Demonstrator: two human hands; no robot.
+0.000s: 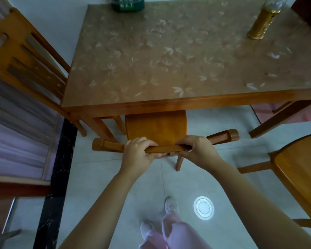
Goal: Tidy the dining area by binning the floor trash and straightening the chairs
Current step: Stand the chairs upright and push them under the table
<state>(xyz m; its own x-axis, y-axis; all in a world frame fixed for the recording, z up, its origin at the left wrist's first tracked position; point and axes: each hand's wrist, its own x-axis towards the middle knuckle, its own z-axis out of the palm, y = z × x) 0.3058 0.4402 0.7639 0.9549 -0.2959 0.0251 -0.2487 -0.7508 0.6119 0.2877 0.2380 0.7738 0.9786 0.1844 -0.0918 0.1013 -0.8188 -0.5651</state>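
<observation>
Grip: left hand point(136, 151) and right hand point(196, 150) both clenched round the chair's point(156, 126) top rail | Place: seat partly under table's point(187, 102) near edge, toward its left corner | Done: I judge this chair nearly in | Left: second chair point(298, 168) angled off near right corner; white disc point(203, 207) on floor point(90, 177), trash or glare, can't tell.

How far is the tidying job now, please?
Done: no trash visible on the grey tiled floor. In hand: left hand and right hand grip the top rail of the brown wooden chair at the wooden table. Left: the second wooden chair at right stands apart, angled.
</observation>
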